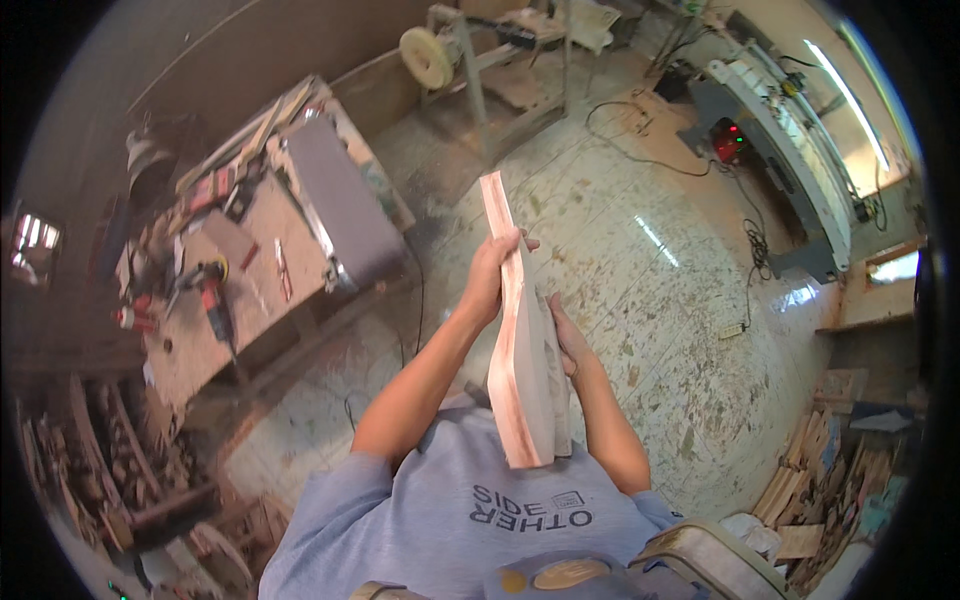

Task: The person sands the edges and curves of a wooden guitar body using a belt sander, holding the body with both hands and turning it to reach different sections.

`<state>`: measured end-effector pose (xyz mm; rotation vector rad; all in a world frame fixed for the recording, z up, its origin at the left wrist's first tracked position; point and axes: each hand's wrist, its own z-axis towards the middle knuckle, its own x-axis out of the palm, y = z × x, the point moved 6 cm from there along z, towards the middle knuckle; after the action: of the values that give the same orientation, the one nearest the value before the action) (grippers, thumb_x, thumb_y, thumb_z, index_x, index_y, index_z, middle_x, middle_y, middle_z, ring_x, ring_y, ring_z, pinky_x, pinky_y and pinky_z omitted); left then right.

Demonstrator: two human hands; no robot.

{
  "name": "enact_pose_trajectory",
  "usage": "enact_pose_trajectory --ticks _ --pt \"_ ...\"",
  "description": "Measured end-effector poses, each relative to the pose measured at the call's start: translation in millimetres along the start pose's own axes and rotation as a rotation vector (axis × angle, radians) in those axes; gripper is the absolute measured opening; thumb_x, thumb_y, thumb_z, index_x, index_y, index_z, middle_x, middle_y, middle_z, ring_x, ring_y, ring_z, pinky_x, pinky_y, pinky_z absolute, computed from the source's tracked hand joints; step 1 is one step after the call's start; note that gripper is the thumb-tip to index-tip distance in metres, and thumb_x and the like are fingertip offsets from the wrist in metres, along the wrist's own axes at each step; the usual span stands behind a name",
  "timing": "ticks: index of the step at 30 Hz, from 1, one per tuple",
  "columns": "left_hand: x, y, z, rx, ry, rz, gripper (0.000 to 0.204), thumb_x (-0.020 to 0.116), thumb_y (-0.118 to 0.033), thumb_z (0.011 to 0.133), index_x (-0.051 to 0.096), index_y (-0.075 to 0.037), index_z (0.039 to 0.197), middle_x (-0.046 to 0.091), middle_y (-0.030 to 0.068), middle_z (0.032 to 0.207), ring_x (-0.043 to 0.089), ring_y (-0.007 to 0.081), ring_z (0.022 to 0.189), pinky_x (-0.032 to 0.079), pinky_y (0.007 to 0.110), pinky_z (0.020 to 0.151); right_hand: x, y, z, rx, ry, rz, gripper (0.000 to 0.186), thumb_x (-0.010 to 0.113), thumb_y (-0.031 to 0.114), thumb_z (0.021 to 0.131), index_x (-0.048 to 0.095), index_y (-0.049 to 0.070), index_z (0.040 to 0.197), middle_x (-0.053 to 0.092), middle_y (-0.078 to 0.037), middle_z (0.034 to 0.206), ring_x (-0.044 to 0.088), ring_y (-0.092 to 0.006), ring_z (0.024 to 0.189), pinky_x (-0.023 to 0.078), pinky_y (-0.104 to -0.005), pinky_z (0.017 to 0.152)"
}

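A curved, pale wooden piece [514,340] with reddish-brown streaks along its edge is held upright in front of my chest. Its narrow end points away from me, and the wider end sits close to my shirt. My left hand [490,274] wraps round the upper part, fingertips showing past the far side. On the right flank, my right hand [569,335] grips the piece lower down; some of its fingers are hidden behind the wood. Greyish, uneven wooden parts [550,385] show along that right side.
To the left stands a workbench [262,310] with a belt sander [340,200] and a red-and-black power tool [212,300]. Wood scraps [800,490] lie at lower right, curved offcuts [90,430] at lower left. A cable [757,245] coils on the floor near a grey machine [790,170].
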<state>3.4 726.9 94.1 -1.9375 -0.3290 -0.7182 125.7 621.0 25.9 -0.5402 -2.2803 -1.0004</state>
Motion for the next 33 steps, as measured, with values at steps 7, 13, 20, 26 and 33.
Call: enact_pose_trajectory --ticks 7,13,20,26,33 --pt "-72.7 86.7 -19.2 -0.144 -0.434 -0.06 0.066 0.057 -0.057 0.092 0.055 -0.001 0.126 0.068 0.0139 0.105 0.063 0.0231 0.09 0.052 0.038 0.08 -25.1 -33.5 -78.7 -0.089 -0.098 -0.913 0.073 0.038 0.05 0.108 0.03 -0.001 0.159 0.032 -0.018 0.164 0.031 -0.0282 0.151 0.021 -0.0357 0.124" --pt "-124.3 104.8 -40.7 -0.145 -0.597 -0.141 0.073 0.057 -0.056 0.093 0.051 0.0 0.138 0.066 0.0161 0.114 0.063 0.0278 0.101 0.051 0.043 0.09 29.1 -0.7 -177.2 -0.133 0.248 -1.196 0.094 0.078 0.044 0.087 0.034 -0.001 0.157 0.04 -0.021 0.159 0.04 -0.0303 0.147 0.031 -0.0388 0.12" --pt "-152.8 83.2 -72.1 -0.077 -0.634 -0.116 0.066 0.05 -0.053 0.098 0.053 0.002 0.134 0.066 0.0161 0.116 0.062 0.0271 0.109 0.047 0.044 0.1 86.2 -4.5 -144.3 -0.146 -0.049 -1.346 0.089 0.086 0.029 0.079 0.04 0.002 0.151 0.051 -0.022 0.146 0.051 -0.0397 0.135 0.042 -0.0435 0.11" --pt "-169.6 56.6 -93.7 0.118 -0.331 -0.333 0.05 0.038 -0.039 0.109 0.05 -0.002 0.14 0.06 0.0118 0.132 0.055 0.0249 0.122 0.038 0.041 0.108 124.8 -19.5 -137.0 -0.209 -0.019 -1.384 0.087 0.079 0.019 0.083 0.032 0.006 0.155 0.042 -0.019 0.154 0.047 -0.0403 0.137 0.043 -0.0445 0.112" --pt "-192.3 21.3 -92.5 0.144 -0.224 -0.233 0.048 0.035 -0.033 0.11 0.042 -0.004 0.149 0.052 0.0109 0.147 0.048 0.0272 0.134 0.035 0.045 0.117 177.3 -24.8 -113.3 -0.25 -0.018 -1.417 0.085 0.077 0.019 0.085 0.033 0.007 0.155 0.04 -0.018 0.155 0.045 -0.0399 0.138 0.044 -0.0456 0.112"
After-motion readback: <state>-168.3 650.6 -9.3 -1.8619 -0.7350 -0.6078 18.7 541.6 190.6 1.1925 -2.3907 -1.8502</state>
